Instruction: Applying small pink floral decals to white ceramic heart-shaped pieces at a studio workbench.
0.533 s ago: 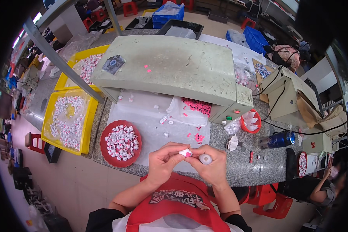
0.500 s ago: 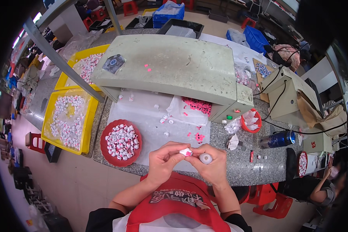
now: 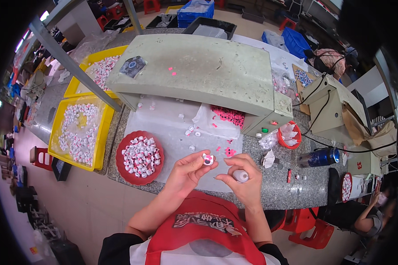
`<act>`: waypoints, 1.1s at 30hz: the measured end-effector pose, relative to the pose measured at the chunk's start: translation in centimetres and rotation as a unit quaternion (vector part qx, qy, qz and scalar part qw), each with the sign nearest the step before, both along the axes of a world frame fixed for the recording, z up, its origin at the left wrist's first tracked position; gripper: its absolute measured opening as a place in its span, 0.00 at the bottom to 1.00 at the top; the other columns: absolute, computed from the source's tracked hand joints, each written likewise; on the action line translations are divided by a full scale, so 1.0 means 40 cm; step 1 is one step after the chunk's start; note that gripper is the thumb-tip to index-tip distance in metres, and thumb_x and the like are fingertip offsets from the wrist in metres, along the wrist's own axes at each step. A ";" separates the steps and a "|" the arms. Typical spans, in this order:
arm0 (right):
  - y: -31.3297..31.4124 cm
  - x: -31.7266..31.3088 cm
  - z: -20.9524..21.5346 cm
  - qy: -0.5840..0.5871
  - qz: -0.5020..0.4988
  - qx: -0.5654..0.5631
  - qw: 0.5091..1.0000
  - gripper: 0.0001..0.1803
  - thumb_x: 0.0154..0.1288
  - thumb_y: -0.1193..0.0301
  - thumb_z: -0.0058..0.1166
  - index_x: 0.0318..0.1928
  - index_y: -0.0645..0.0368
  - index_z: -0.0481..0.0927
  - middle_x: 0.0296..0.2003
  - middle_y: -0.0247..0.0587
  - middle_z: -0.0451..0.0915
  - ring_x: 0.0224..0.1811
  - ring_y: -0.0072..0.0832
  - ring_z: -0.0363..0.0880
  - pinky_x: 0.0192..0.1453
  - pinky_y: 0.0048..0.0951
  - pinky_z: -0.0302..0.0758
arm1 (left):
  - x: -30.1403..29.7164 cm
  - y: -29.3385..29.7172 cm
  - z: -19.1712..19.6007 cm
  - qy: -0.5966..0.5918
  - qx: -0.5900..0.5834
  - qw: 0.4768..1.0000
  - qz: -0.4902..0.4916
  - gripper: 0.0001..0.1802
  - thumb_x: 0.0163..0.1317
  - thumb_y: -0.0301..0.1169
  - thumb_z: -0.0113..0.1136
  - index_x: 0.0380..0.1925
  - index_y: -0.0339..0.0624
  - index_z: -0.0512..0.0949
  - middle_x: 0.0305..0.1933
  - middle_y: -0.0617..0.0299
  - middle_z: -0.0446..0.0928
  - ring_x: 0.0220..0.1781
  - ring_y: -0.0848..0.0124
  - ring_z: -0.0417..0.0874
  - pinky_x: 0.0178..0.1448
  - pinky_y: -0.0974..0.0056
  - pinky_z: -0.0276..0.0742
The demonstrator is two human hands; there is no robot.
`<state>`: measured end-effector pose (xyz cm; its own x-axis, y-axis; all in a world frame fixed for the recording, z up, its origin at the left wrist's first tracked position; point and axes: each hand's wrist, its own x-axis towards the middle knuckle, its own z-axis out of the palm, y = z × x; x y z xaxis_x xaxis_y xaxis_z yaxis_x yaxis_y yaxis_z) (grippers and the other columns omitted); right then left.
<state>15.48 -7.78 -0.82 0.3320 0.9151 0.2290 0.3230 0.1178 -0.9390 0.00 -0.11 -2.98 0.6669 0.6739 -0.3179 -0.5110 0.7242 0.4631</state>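
Between the thumb and fingers of my left hand (image 3: 186, 171) is a small white figure piece (image 3: 208, 159) with pink and dark marks. To its right, my right hand (image 3: 248, 189) curls its fingers round a small whitish bottle (image 3: 240, 176). The thumb and forefinger of that hand are apart, with nothing visible between them. Both hands are over the front of a white paper sheet (image 3: 172, 153). Left of them stands a red scalloped plate (image 3: 139, 181) heaped with white-and-pink pieces. Tiny pink pieces (image 3: 230, 153) lie just beyond my hands.
A long pale metal housing (image 3: 194, 73) spans the bench, with a pile of pink pieces (image 3: 229, 116) under it. Yellow trays (image 3: 97, 154) of white pieces are at left. On the right are a red basket (image 3: 300, 137), a blue bottle (image 3: 320, 157) and a red stool (image 3: 311, 236).
My hands have moved apart; the right has let go of the white piece, which stays in my left hand, now turned to show dark marks. The view has shifted slightly.
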 end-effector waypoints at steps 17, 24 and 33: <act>-0.065 0.405 -0.579 -0.301 -0.366 -0.257 0.842 0.10 0.49 0.66 0.59 0.32 0.56 0.80 0.26 0.41 0.77 0.28 0.38 0.76 0.31 0.36 0.71 | -0.004 -0.009 -0.027 -0.123 -0.281 0.951 -0.048 0.14 0.59 0.29 0.51 0.42 0.30 0.69 0.44 0.49 0.71 0.48 0.63 0.75 0.47 0.71 0.79; -0.009 0.167 -0.117 0.099 -0.114 -0.038 0.988 0.08 0.48 0.81 0.57 0.32 0.64 0.78 0.34 0.35 0.75 0.30 0.19 0.72 0.35 0.17 0.69 | 0.038 -0.021 -0.009 0.013 -0.036 0.999 -0.025 0.13 0.55 0.21 0.52 0.42 0.33 0.72 0.43 0.51 0.74 0.50 0.58 0.74 0.54 0.68 0.73; -0.007 0.039 0.081 -0.183 0.077 0.034 0.979 0.19 0.36 0.82 0.62 0.35 0.55 0.80 0.25 0.34 0.71 0.25 0.24 0.74 0.28 0.20 0.71 | 0.024 -0.037 -0.024 -0.001 0.046 0.999 -0.007 0.13 0.53 0.20 0.54 0.41 0.32 0.74 0.40 0.54 0.77 0.41 0.67 0.79 0.49 0.66 0.74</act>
